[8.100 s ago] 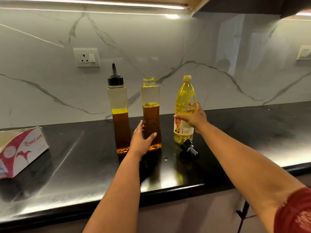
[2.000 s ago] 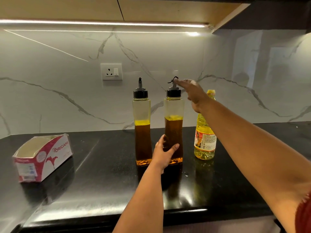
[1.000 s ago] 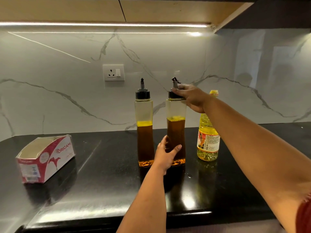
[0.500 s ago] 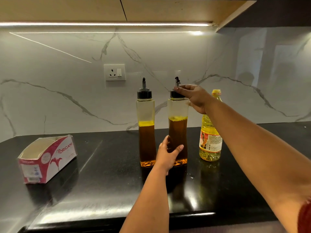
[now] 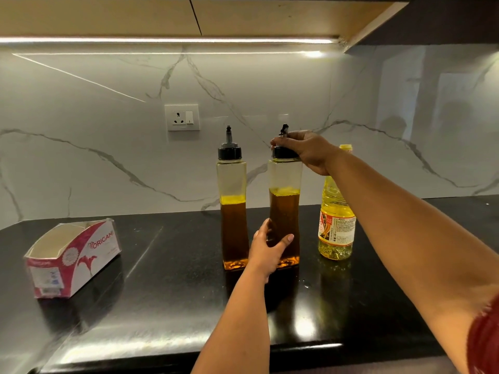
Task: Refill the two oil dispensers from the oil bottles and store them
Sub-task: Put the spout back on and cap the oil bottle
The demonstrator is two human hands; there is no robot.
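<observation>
Two tall clear oil dispensers stand side by side on the black counter (image 5: 167, 287), both partly filled with amber oil. The left dispenser (image 5: 232, 206) wears its black spout cap and nobody touches it. My left hand (image 5: 267, 251) grips the lower body of the right dispenser (image 5: 285, 201). My right hand (image 5: 305, 151) curls over that dispenser's black spout cap (image 5: 283, 152) from the right, fingers around it. A yellow oil bottle (image 5: 336, 225) with a yellow cap stands just right of the dispensers, partly behind my right forearm.
A pink and white cardboard box (image 5: 73, 259), open on top, lies at the counter's left. A wall socket (image 5: 182, 117) sits on the marble backsplash behind the dispensers. Wooden cabinets with a light strip hang overhead.
My right hand has stayed on the right dispenser's cap and shifted slightly around it. The left hand keeps its hold on the body. Eight seconds ago this dispenser had no cap.
</observation>
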